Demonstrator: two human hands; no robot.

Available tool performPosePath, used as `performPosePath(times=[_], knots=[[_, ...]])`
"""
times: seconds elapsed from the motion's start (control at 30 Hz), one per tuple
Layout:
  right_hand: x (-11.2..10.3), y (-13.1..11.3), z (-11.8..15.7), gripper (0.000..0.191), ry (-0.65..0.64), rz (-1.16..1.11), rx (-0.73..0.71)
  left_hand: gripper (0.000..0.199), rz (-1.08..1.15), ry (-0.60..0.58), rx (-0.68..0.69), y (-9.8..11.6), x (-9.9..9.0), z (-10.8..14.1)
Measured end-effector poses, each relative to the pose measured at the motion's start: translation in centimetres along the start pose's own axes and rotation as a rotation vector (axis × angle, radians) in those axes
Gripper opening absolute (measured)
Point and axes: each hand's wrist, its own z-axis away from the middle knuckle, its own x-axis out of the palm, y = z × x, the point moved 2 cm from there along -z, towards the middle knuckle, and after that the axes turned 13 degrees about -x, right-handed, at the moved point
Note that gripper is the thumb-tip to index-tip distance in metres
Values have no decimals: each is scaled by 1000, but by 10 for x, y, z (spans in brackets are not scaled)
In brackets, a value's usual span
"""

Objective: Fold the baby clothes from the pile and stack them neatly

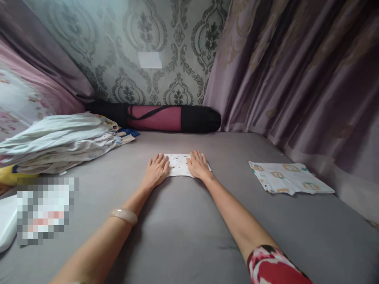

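Note:
A small white cloth (178,165) with a scattered dark and brown print lies flat on the grey bed sheet (183,221). It looks folded, but I cannot tell what kind of garment or cloth it is. Flat on its left end rests my left hand (157,169), fingers stretched forward. My right hand (198,163) presses on the right end the same way, palm down. Both hands are open, and the parts of the cloth under them are hidden. The printed middle shows between them.
To the right lies a folded white cloth (291,177) with orange and teal print. A heap of light clothes (65,138) is on the left, near a blurred-out object (47,213). A long maroon and black bag (155,117) lies along the wall, beside purple curtains (281,79).

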Motion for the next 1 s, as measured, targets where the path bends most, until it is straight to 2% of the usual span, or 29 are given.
performPosePath(times=[0.2, 0.4, 0.5, 0.6, 0.67, 0.8, 0.9, 1.0], knots=[[3, 22, 11, 63, 6, 56, 44, 51, -61, -38, -55, 2, 1, -1], [12, 23, 11, 61, 38, 33, 54, 54, -73, -91, -70, 1, 3, -4], [8, 24, 8, 60, 19, -27, 56, 56, -119, -161, -83, 1, 1, -7], [-7, 33, 2, 57, 1, -190, 114, 58, -118, -272, -112, -2, -3, -14], [-19, 44, 0, 52, 20, -271, 204, 59, -52, -258, -173, -8, -9, -21], [-33, 69, 4, 41, 25, -280, 360, 51, 49, -86, -395, -28, -23, -30], [-29, 77, 9, 34, -13, -282, 436, 34, 93, -134, -515, -38, -27, -32], [-23, 72, 8, 30, -31, -281, 461, 26, 185, -175, -600, -39, -27, -34]])
